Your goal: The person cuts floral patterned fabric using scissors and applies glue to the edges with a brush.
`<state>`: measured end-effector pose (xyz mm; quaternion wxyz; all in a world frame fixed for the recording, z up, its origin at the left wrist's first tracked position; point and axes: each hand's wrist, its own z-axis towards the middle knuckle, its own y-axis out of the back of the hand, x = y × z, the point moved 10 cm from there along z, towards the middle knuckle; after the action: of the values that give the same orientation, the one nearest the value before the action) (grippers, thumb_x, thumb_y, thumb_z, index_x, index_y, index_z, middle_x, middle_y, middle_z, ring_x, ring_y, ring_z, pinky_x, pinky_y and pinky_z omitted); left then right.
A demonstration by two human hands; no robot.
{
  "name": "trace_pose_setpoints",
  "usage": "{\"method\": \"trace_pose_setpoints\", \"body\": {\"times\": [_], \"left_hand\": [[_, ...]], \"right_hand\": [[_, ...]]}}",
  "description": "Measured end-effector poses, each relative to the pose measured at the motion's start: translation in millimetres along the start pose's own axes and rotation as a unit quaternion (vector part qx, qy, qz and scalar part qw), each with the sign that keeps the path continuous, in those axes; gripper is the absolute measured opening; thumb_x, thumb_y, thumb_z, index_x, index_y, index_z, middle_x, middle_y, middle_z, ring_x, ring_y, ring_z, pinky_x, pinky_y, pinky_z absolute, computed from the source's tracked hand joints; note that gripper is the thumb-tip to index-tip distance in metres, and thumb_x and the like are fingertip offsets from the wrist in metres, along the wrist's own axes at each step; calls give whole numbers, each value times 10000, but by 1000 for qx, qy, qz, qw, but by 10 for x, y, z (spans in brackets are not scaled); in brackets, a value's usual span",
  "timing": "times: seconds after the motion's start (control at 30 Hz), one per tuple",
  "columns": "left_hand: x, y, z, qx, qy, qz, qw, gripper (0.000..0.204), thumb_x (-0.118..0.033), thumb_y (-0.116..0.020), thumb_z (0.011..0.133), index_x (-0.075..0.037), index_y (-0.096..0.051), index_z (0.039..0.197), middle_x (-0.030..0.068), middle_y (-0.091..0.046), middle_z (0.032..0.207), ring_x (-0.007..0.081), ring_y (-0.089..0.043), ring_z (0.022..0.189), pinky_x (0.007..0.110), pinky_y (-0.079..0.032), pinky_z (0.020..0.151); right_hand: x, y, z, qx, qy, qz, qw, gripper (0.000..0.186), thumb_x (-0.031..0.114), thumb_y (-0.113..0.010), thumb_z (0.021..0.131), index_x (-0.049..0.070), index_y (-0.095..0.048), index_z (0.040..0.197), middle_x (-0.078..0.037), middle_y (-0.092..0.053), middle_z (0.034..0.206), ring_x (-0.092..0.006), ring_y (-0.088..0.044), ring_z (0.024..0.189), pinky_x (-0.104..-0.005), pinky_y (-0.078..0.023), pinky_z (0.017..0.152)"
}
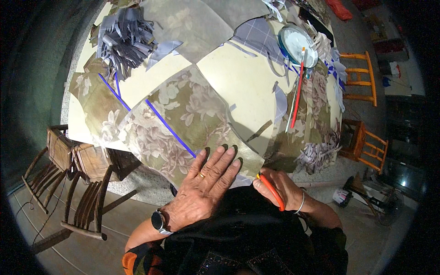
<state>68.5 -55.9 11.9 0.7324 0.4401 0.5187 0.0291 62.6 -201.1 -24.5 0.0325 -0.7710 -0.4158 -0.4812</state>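
Note:
My left hand (206,185) lies flat with fingers stretched out on a sheer olive floral fabric piece (188,105) near the table's front edge. A ring and a dark-faced watch (158,221) are on that arm. My right hand (286,190) is closed around orange-handled scissors (272,192) at the near right corner of the fabric; the blades are mostly hidden. A narrow blue strip (169,128) runs slantwise across the fabric to my left fingertips. Another floral piece (98,101) with blue strips lies to the left.
A bowl of white paste (300,48) stands at the far right, with a red-handled brush (298,94) across its rim. Bundled grey strips (126,39) lie at the far left. Pale cuttings (318,156) lie on the right. Wooden chairs (89,201) flank the cream table (224,75).

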Motion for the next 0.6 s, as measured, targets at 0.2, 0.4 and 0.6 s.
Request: {"method": "trace_pose_setpoints", "body": {"times": [0.2,0.4,0.6], "left_hand": [[-15,-49,9,5,3,23,1000,671,-45,-605,836,-18,-412,1478,199,-361,1559,344,-332,1461,523,-205,1192],[-19,-40,7,-3,-5,7,1000,673,-38,-611,830,-12,-417,1474,206,-363,1555,350,-339,1457,525,-221,1187],[-71,-67,-25,-10,-5,-13,1000,636,-32,-625,847,-12,-440,1455,221,-366,1549,380,-348,1446,549,-224,1178]], "right_hand": [[13,-14,-15,1,-3,0,1000,317,310,-523,997,2,-535,920,-196,-530,741,-417,-574,668,-466,-446,615],[158,-36,-12,23,60,-48,997,197,203,-518,995,8,-536,1015,-200,-542,888,-386,-597,784,-461,-484,650],[137,-74,-40,37,85,-38,995,253,162,-510,989,-8,-522,1175,-226,-574,1030,-398,-620,918,-455,-520,767]]}}
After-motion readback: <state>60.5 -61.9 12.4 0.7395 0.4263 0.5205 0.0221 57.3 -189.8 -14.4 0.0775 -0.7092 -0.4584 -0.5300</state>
